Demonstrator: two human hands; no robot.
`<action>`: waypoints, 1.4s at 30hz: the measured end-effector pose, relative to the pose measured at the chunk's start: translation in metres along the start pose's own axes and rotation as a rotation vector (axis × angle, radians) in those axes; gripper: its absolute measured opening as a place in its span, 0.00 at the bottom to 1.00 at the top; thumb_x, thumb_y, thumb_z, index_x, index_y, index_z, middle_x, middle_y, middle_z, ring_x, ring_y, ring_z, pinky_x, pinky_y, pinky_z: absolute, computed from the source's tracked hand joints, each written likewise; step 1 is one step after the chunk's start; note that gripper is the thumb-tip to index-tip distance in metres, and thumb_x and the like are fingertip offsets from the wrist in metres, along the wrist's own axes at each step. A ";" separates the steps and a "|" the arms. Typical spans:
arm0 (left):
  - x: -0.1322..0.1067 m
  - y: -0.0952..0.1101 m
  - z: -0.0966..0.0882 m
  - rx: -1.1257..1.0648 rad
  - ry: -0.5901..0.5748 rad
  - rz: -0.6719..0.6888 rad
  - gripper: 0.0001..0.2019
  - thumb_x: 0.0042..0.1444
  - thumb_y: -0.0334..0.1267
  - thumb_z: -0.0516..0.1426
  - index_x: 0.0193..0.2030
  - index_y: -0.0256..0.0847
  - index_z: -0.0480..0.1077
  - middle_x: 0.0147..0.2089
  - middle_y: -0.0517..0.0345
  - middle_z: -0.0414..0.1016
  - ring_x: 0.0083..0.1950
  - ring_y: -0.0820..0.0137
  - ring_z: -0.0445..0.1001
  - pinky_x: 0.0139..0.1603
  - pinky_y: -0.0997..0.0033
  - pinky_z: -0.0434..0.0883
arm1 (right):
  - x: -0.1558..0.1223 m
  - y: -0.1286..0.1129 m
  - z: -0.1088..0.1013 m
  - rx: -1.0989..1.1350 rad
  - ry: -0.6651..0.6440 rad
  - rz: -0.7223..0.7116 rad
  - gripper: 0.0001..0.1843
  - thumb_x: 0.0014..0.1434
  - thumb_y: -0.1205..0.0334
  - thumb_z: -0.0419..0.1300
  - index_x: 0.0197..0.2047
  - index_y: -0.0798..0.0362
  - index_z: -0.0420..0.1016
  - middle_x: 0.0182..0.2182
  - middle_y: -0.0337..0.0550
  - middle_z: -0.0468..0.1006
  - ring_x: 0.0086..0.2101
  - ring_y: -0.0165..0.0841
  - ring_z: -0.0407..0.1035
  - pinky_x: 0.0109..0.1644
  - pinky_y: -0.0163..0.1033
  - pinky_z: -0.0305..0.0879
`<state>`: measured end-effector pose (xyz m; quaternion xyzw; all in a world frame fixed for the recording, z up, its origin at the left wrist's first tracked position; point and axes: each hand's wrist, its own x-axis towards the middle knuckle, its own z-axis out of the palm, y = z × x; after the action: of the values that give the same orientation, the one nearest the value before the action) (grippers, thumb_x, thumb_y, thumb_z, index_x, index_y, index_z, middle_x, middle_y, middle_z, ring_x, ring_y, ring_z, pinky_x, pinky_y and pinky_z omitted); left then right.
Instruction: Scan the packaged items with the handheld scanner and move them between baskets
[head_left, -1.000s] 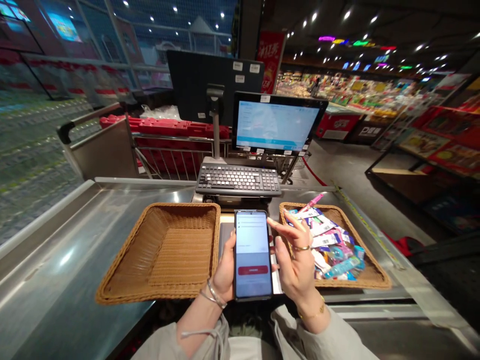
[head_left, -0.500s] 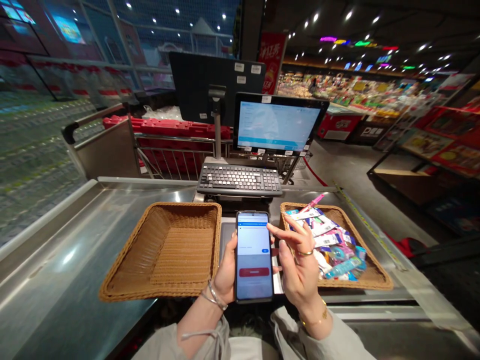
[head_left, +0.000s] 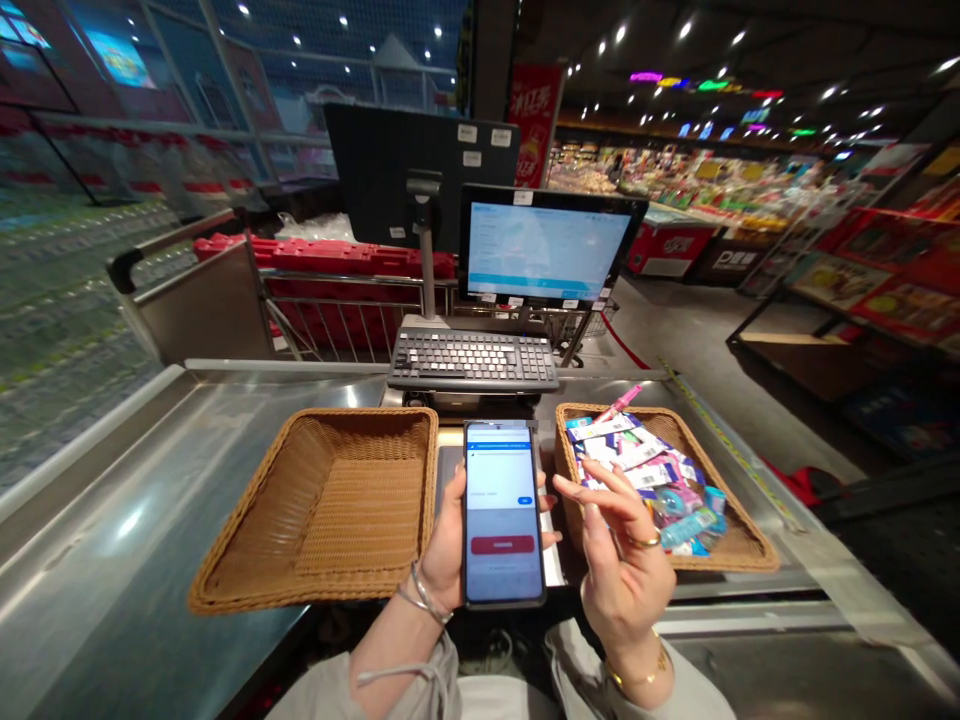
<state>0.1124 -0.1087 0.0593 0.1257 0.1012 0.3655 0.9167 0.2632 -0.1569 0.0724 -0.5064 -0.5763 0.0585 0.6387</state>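
Note:
A smartphone [head_left: 502, 520] stands upright in my left hand [head_left: 444, 545], whose fingers wrap round its back and show at its right edge. Its lit screen has a white and blue panel over a grey lower part with a red button. To the right of the phone, apart from it, my right hand [head_left: 626, 560] hovers with fingers spread and partly bent, holding nothing. Behind that hand sits a wicker basket [head_left: 750, 545] full of small packaged goods [head_left: 645, 455], among them a pink stick-like item [head_left: 626, 398]. On the left, another wicker basket [head_left: 360, 500] shows its bare woven bottom.
A black keyboard [head_left: 474, 360] lies at the back of the metal counter [head_left: 105, 560]. Beyond it rise a lit monitor [head_left: 544, 250] and a second monitor [head_left: 420, 170] seen from behind. A metal cart [head_left: 202, 295] and red crates [head_left: 337, 258] stand past the counter.
My right hand has drawn back from the phone screen, to the right and slightly down. The left hand still holds the phone. The whole view has shifted slightly.

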 end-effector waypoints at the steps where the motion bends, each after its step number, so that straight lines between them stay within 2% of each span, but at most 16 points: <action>1: 0.000 0.000 0.001 0.005 -0.009 -0.010 0.35 0.63 0.61 0.44 0.58 0.31 0.70 0.49 0.40 0.80 0.52 0.56 0.77 0.59 0.51 0.68 | 0.000 -0.001 0.000 0.000 0.004 0.006 0.12 0.62 0.68 0.55 0.46 0.48 0.74 0.41 0.42 0.81 0.55 0.41 0.68 0.67 0.64 0.49; 4: -0.001 0.001 0.004 0.015 -0.027 -0.009 0.36 0.63 0.61 0.43 0.58 0.30 0.70 0.48 0.39 0.80 0.53 0.55 0.76 0.59 0.50 0.67 | 0.000 -0.004 0.000 0.010 0.013 0.026 0.12 0.62 0.68 0.55 0.46 0.48 0.75 0.41 0.43 0.81 0.55 0.41 0.67 0.65 0.63 0.52; 8: -0.003 0.002 0.007 0.008 -0.060 -0.010 0.36 0.63 0.60 0.44 0.57 0.27 0.71 0.52 0.38 0.78 0.55 0.55 0.75 0.60 0.52 0.67 | -0.001 -0.006 0.000 0.021 0.022 0.031 0.12 0.62 0.69 0.55 0.46 0.48 0.74 0.41 0.43 0.81 0.55 0.41 0.68 0.65 0.63 0.53; 12: -0.004 0.002 0.008 0.008 -0.091 -0.008 0.35 0.62 0.60 0.45 0.58 0.29 0.70 0.54 0.38 0.77 0.57 0.53 0.74 0.61 0.50 0.66 | -0.003 -0.003 0.002 0.044 -0.002 0.055 0.12 0.62 0.67 0.56 0.48 0.48 0.73 0.45 0.46 0.79 0.59 0.42 0.64 0.66 0.62 0.54; 16: -0.005 0.003 0.010 0.020 -0.126 0.007 0.35 0.62 0.60 0.46 0.58 0.30 0.70 0.53 0.37 0.77 0.58 0.50 0.73 0.62 0.47 0.64 | -0.008 0.000 0.005 0.193 -0.035 0.191 0.12 0.62 0.64 0.55 0.50 0.48 0.71 0.60 0.51 0.68 0.58 0.44 0.66 0.62 0.58 0.63; 19: -0.005 0.003 0.011 0.028 -0.147 -0.012 0.35 0.61 0.61 0.47 0.58 0.29 0.71 0.52 0.36 0.78 0.59 0.49 0.72 0.62 0.47 0.63 | -0.010 0.001 0.007 0.252 -0.062 0.248 0.13 0.62 0.63 0.56 0.51 0.48 0.70 0.65 0.52 0.60 0.57 0.44 0.68 0.61 0.56 0.65; 26: -0.005 0.003 0.011 0.041 -0.055 0.017 0.32 0.62 0.59 0.46 0.59 0.34 0.70 0.51 0.41 0.79 0.56 0.51 0.75 0.61 0.47 0.64 | -0.011 0.002 0.007 0.249 -0.095 0.263 0.14 0.62 0.62 0.57 0.51 0.47 0.70 0.66 0.52 0.59 0.60 0.45 0.65 0.63 0.57 0.63; 37: -0.005 0.001 0.011 0.039 -0.108 0.028 0.34 0.61 0.60 0.47 0.65 0.37 0.63 0.57 0.39 0.75 0.58 0.50 0.73 0.61 0.47 0.63 | -0.009 -0.002 0.008 0.231 -0.083 0.237 0.14 0.62 0.63 0.57 0.51 0.48 0.70 0.65 0.53 0.60 0.58 0.45 0.66 0.63 0.57 0.63; 42: -0.007 0.003 0.010 0.037 -0.133 -0.038 0.36 0.61 0.61 0.47 0.65 0.35 0.64 0.56 0.39 0.76 0.57 0.50 0.73 0.61 0.48 0.64 | -0.009 -0.003 0.008 0.226 -0.094 0.224 0.14 0.62 0.64 0.57 0.52 0.48 0.69 0.65 0.52 0.60 0.59 0.44 0.65 0.63 0.56 0.63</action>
<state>0.1085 -0.1133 0.0703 0.1646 0.0490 0.3369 0.9257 0.2524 -0.1598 0.0673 -0.4890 -0.5355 0.2174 0.6533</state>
